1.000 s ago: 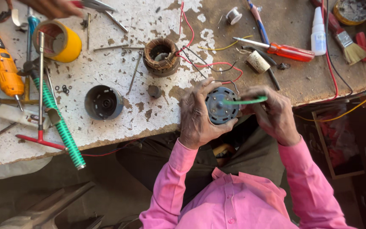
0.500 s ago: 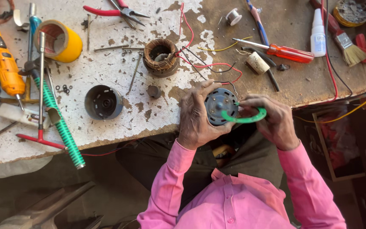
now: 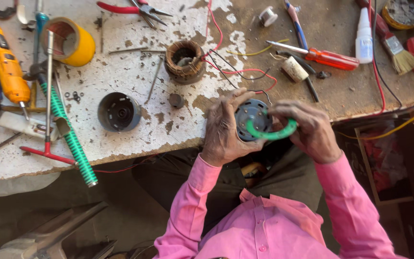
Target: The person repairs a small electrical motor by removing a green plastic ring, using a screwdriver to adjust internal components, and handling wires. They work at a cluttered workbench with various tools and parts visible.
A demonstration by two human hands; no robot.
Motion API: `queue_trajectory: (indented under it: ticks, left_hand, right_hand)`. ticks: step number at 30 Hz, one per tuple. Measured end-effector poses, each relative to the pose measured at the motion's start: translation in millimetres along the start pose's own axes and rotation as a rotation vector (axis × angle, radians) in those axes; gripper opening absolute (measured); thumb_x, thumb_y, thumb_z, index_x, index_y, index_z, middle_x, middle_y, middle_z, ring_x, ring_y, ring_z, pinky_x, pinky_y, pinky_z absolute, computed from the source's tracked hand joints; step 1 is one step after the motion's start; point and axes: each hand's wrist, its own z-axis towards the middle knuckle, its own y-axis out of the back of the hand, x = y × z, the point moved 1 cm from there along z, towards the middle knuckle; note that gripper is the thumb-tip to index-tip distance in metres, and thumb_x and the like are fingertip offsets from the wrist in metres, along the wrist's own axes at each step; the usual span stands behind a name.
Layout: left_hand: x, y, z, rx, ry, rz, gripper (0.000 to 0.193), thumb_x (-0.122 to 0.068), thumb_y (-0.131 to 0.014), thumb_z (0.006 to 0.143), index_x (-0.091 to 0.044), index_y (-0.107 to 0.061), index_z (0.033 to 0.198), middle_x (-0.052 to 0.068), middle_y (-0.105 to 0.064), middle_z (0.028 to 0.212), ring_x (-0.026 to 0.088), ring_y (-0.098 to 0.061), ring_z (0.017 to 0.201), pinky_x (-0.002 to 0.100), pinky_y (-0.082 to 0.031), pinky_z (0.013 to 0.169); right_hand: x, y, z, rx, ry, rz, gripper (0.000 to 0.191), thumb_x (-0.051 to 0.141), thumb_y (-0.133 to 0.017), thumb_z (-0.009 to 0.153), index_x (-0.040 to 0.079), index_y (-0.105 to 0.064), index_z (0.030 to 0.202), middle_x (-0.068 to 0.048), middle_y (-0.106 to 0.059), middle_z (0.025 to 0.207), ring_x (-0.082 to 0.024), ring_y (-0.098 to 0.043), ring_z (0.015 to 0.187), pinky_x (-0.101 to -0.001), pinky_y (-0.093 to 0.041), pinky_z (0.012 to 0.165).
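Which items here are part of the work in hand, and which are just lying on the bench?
In hand:
left hand holding round dark motor part
right hand bending green strip against it

Lying about:
red pliers
yellow tape roll
copper coil
grey metal cup
red screwdriver
orange tool

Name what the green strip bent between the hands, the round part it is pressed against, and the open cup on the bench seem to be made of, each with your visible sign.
Green strip: probably flexible plastic or insulating sheet; it curves smoothly without creasing and looks matte.
Round part: likely metal, dark grey and dull, with a slotted face.
Open cup: apparently metal, grey with a thin rim and dark hollow inside.
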Motion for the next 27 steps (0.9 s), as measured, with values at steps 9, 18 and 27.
queue_trajectory:
  ticks: [9,18,27]
  left_hand:
    - [-0.5,1.1,-0.1,0.012,0.008,0.014,0.109,-0.041,-0.093,0.058,-0.010,-0.041,0.149,0.008,-0.052,0.149,0.029,-0.052,0.138,0.047,-0.034,0.118]
    - [1.6,-1.1,-1.1,0.023,0.006,0.014,0.109,-0.042,-0.092,0.059,-0.008,-0.039,0.149,0.008,-0.052,0.150,0.027,-0.051,0.142,0.048,-0.031,0.122]
    - [4.6,-1.3,-2.8,0.002,-0.001,-0.002,0.112,-0.042,-0.093,0.058,-0.009,-0.038,0.150,0.008,-0.052,0.151,0.028,-0.052,0.142,0.048,-0.032,0.123]
  right_hand:
    - [4.2,2.2,6.5,0.031,0.082,-0.019,0.034,-0.002,-0.071,0.087,0.008,-0.071,0.119,-0.016,-0.071,0.120,-0.033,-0.073,0.107,-0.0391,-0.058,0.088]
    - [11.8,2.8,9.4,0.060,0.083,-0.115,0.045,-0.008,-0.068,0.081,0.009,-0.069,0.123,-0.014,-0.069,0.121,-0.034,-0.071,0.105,-0.0407,-0.058,0.088]
    - [13.6,0.1,11.8,0.067,0.081,-0.171,0.062,-0.011,-0.064,0.069,0.011,-0.069,0.126,-0.014,-0.069,0.125,-0.035,-0.069,0.114,-0.0431,-0.057,0.096]
